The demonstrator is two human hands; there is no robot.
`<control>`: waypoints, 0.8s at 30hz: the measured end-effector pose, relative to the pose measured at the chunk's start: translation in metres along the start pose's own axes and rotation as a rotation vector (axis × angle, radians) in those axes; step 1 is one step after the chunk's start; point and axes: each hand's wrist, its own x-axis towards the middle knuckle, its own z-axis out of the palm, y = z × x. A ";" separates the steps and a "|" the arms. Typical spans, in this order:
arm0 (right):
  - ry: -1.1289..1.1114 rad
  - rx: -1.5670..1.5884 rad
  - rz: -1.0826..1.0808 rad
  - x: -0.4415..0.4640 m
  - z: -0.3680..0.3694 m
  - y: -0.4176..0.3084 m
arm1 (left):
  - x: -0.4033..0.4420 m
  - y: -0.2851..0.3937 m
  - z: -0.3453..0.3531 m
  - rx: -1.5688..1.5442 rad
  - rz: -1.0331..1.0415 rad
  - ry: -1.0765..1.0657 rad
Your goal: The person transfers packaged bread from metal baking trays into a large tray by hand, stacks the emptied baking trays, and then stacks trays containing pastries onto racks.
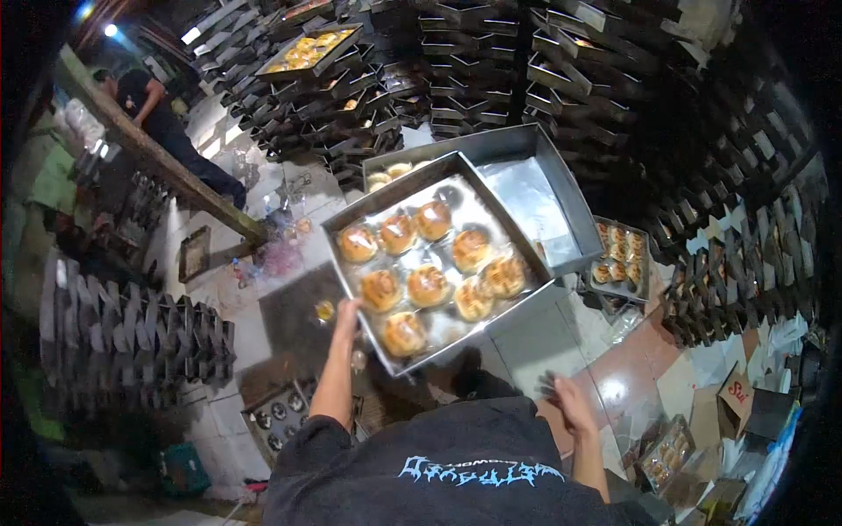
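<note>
My left hand (347, 323) is closed on the left edge of a square metal baking tray (445, 348), which is held tilted in front of me. Several golden-brown buns (427, 286) lie in it, mostly towards the left and middle. Low on the right, my right hand (572, 405) is off the tray, its fingers apart and holding nothing. Just beyond the tray is a deeper metal pan (531, 200), partly covered by it. More pale buns (399, 170) show at that pan's left end.
Tall stacks of dark trays (474, 70) line the back and right, with another stack (132, 337) at left. A tray of buns (309, 53) rests atop the back stack; another (619, 259) stands right. A person (167, 123) leans beyond a beam (167, 145). Cardboard (735, 394) lies lower right.
</note>
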 end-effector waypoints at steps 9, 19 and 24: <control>0.340 -0.200 0.001 0.111 -0.024 -0.072 | 0.140 -0.029 -0.081 0.148 -0.029 0.186; 0.482 -0.762 -0.199 0.293 -0.044 -0.099 | 0.142 -0.017 -0.063 0.500 0.195 0.537; 0.328 -1.145 0.077 0.459 -0.058 -0.083 | 0.058 -0.012 -0.020 0.720 0.066 0.926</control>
